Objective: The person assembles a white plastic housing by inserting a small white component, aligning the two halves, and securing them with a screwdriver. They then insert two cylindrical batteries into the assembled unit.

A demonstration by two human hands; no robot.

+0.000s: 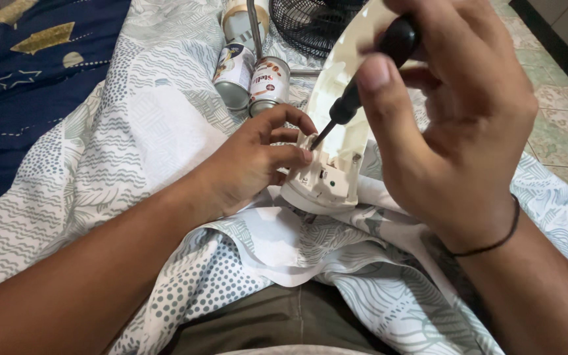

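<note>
My right hand (pixel 451 125) is closed around a black-handled screwdriver (pixel 363 82), whose tip points down-left into the end of a cream-white plastic part (pixel 336 141). That part is long and curved, and its blocky lower end rests on the patterned sheet over my lap. My left hand (pixel 258 158) steadies this lower end, with fingers pinched on it right beside the screwdriver tip. A thin black band circles my right wrist.
A white-and-grey patterned bedsheet (pixel 133 151) covers the surface. Two tin cans (pixel 251 75) lie on their sides behind my left hand, with a third container beyond. A black fan grille (pixel 310 23) stands at the back. Dark blue bedding (pixel 27 72) lies left; tiled floor (pixel 560 112) is right.
</note>
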